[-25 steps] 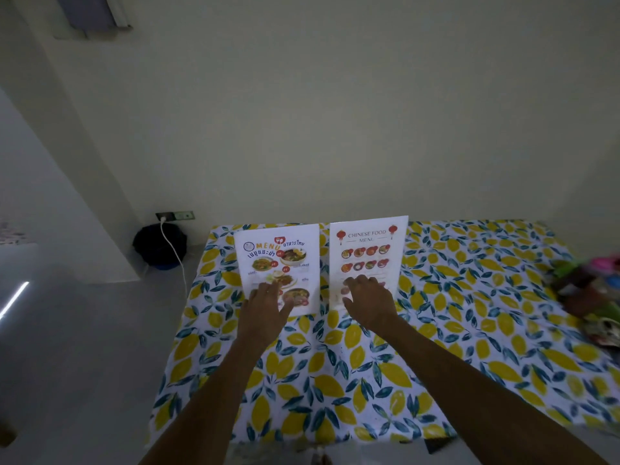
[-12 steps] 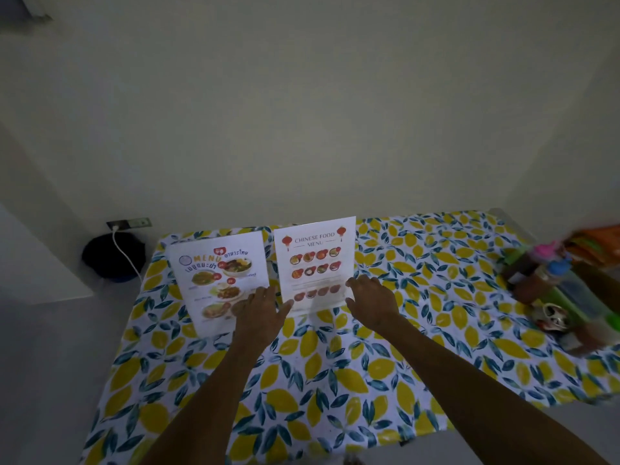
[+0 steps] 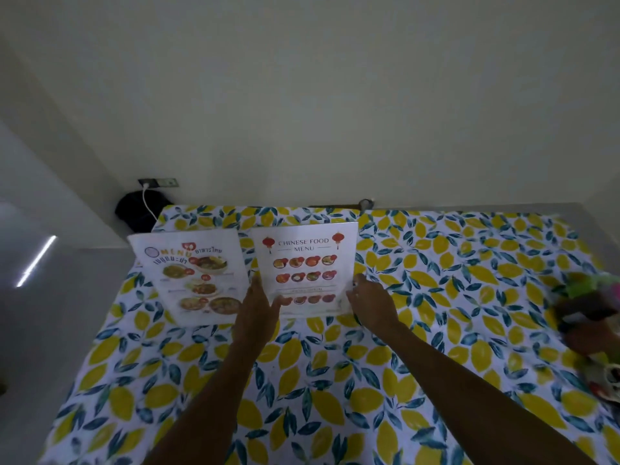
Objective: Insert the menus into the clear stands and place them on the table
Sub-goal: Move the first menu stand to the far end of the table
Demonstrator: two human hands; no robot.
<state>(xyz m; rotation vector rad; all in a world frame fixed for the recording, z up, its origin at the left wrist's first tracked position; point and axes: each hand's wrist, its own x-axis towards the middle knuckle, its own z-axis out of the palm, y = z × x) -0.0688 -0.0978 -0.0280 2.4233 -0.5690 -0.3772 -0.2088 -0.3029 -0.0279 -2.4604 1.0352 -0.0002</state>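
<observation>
Two menus stand upright in clear stands at the far left of the table (image 3: 436, 297), which wears a lemon-print cloth. The Chinese food menu (image 3: 307, 263) is the right one; my left hand (image 3: 256, 308) grips its lower left edge and my right hand (image 3: 370, 302) grips its lower right edge. The Thai menu (image 3: 193, 273) stands free just to the left, leaning a little, with my left hand close to its lower right corner.
A blurred cluster of bottles and colourful items (image 3: 590, 317) sits at the table's right edge. A black bag (image 3: 137, 211) with a white cable lies on the floor under a wall socket, past the table's far left corner. The wall is right behind the table.
My left hand left the Thai menu and went to the Chinese menu's left edge. Both hands now hold that stand by its sides. The camera has swung right, then partly back.
</observation>
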